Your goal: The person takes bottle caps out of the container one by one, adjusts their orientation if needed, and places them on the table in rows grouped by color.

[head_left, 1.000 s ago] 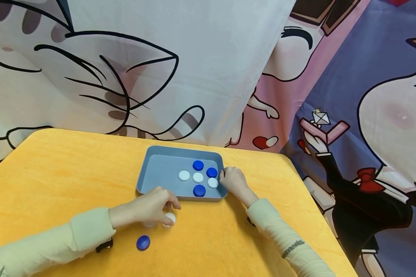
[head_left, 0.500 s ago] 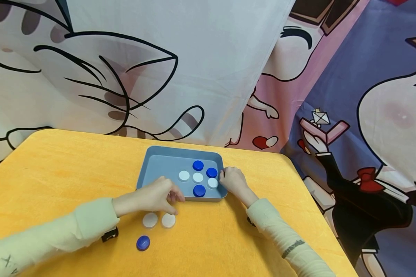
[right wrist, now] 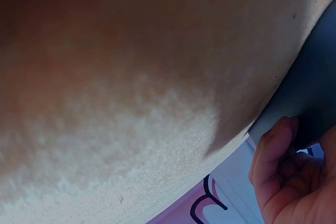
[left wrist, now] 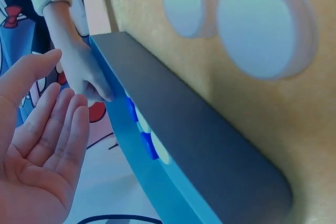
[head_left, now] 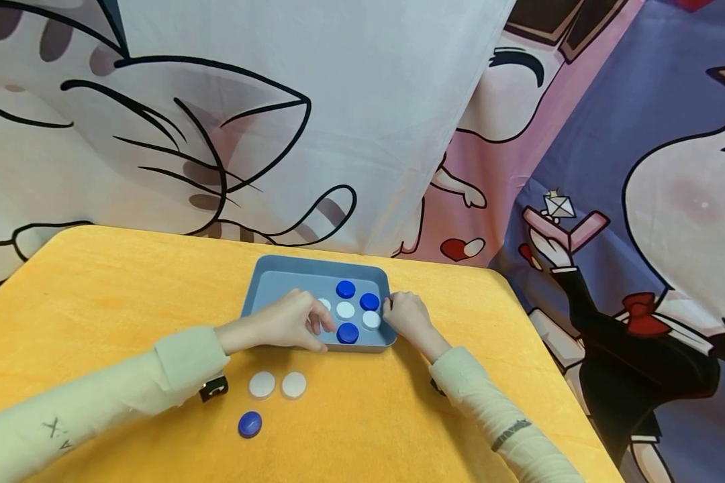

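My left hand [head_left: 285, 322] hovers over the near rim of a blue-grey rectangular tray [head_left: 314, 261]. In the left wrist view its palm [left wrist: 39, 182] holds nothing, with the fingers loosely bent and the thumb apart. At the tray's right end my right hand [head_left: 408, 313] grips the rim, fingers curled against the wall in the right wrist view. Inside the tray, blue round discs [head_left: 347, 333] and white round discs [head_left: 345, 310] lie towards the right side; the left hand partly covers one white disc. On the table in front rest two white discs [head_left: 294, 385] and a blue disc [head_left: 250, 424].
A yellow-covered table [head_left: 127, 302] carries the tray and the loose discs. Behind it hangs a cartoon-printed cloth [head_left: 387, 121], close along the far table edge. Both forearms wear pale green sleeves [head_left: 181, 365], with black devices at the wrists.
My left hand has moved up and right from the white discs on the table to the tray's near rim, leaving both discs in view. The right hand stays at the tray's right end.
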`<state>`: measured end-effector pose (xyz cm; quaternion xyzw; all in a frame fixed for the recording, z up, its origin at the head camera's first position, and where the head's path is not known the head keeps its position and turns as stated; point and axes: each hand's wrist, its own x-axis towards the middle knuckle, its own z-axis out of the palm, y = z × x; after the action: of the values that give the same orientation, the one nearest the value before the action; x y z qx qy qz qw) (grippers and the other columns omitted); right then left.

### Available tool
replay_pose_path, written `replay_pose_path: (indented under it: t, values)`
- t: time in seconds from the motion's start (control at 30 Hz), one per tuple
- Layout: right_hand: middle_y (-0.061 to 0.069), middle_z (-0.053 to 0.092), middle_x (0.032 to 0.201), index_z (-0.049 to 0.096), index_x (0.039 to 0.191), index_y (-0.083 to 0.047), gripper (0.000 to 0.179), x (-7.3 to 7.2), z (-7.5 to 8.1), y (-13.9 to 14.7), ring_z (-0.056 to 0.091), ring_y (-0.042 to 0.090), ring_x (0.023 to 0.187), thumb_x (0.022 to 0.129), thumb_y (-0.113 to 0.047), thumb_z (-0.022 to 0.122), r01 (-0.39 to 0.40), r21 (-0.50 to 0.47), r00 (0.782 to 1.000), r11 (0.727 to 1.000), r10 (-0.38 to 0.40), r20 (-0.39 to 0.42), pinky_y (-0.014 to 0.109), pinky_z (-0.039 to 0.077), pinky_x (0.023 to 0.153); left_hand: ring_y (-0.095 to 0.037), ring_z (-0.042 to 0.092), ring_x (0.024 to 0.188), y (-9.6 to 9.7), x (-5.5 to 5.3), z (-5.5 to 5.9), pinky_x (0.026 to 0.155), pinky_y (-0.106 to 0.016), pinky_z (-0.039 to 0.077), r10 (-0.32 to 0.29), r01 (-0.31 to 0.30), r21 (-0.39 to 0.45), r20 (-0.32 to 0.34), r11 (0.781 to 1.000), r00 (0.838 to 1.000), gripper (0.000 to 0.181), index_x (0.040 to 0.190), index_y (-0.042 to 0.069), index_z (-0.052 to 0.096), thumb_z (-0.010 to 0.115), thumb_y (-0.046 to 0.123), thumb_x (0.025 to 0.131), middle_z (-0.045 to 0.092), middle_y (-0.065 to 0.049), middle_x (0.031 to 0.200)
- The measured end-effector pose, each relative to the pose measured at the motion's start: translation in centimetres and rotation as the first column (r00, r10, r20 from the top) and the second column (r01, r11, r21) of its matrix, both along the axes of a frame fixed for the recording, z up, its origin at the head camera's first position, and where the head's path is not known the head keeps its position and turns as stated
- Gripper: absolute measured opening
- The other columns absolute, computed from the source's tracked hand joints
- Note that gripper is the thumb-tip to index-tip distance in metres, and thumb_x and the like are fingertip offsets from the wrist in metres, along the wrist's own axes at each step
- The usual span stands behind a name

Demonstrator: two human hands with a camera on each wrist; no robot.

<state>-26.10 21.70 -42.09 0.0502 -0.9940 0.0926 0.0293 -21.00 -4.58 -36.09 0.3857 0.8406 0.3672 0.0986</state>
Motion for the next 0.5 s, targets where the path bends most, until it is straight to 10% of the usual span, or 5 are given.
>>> replay_pose_path:
  t: [0.5]
  values:
    - [0.002, 0.044, 0.049, 0.052, 0.056, -0.008, 0.040, 0.1, 0.1, 0.1, 0.048, 0.017, 0.046, 0.094, -0.018, 0.053, -0.013, 0.005, 1.000, 1.000, 0.013, -0.011, 0.024, 0.035, 0.045, -0.002, 0.061, 0.070, 1.2, -1.8, 0.7, 0.068, -0.017, 0.054, 0.029, -0.029, -0.011, -0.006, 1.000, 1.000, 0.024, 0.094, 0.011, 0.076, 0.082, 0.017, 0.072, 0.074, 0.000, 0.093]
